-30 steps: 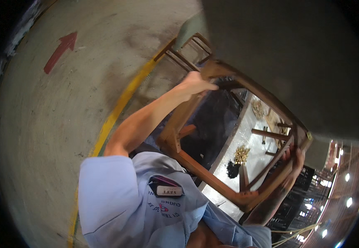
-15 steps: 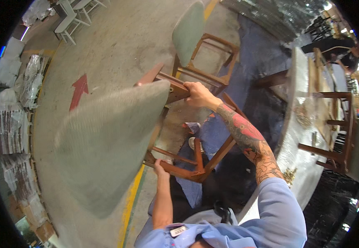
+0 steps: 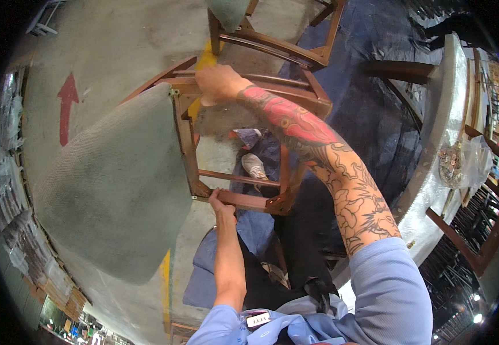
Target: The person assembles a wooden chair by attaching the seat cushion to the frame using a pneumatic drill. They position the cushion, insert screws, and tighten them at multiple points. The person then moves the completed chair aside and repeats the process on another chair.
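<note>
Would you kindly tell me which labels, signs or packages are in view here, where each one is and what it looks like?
Floor arrow: painted red on the grey concrete, upper left, pointing away.
Badge: small white rectangular tag with dark print on the blue shirt, bottom centre.
Yellow line: painted stripe on the floor, partly hidden by the chair.
Wrapped bundles: pale, stacked along the left edge; too blurred to detail.

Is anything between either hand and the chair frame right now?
Nothing visible. The left hand grips a lower rail of the wooden chair frame directly, and the right hand clasps its upper rail beside the green seat cushion.
</note>
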Demonstrator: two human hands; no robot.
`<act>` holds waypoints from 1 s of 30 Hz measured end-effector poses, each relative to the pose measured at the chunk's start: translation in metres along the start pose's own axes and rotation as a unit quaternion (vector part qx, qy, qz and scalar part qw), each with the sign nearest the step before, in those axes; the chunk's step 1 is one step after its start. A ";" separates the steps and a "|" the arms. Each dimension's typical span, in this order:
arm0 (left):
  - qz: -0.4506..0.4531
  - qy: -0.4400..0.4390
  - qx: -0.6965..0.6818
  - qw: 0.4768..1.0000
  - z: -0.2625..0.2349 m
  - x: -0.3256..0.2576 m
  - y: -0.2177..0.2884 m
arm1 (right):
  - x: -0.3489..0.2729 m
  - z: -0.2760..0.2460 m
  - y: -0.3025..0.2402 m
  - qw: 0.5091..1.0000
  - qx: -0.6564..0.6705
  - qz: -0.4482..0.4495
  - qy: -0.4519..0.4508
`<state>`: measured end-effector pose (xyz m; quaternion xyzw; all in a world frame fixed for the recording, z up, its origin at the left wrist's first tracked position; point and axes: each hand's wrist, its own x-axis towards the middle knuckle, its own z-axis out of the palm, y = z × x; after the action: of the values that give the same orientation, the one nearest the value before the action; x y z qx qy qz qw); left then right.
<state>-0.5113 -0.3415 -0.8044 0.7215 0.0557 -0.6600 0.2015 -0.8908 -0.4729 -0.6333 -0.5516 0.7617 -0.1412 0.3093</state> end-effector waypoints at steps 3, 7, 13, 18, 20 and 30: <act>0.026 0.004 0.008 1.000 -0.019 0.014 0.000 | 0.003 0.016 0.010 1.000 -0.002 0.004 -0.001; 0.035 0.057 0.014 0.998 -0.018 0.012 0.005 | 0.012 0.041 0.038 0.998 0.015 0.047 -0.025; 0.052 0.039 0.059 0.996 0.021 0.038 0.008 | 0.037 0.064 0.102 0.997 0.003 0.072 0.002; 0.041 -0.052 0.070 0.995 0.068 0.079 -0.008 | 0.034 0.093 0.148 0.970 -0.057 0.146 0.185; 0.019 -0.120 0.057 0.991 0.088 0.088 -0.015 | -0.001 0.116 0.146 0.966 -0.061 0.129 0.215; -0.022 -0.098 0.204 0.974 0.145 0.037 0.006 | -0.213 0.234 0.136 0.805 0.148 0.526 0.232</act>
<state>-0.6401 -0.4064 -0.8460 0.6777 -0.0837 -0.7295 0.0400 -0.8040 -0.1983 -0.8220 0.0349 0.9539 -0.1916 0.2286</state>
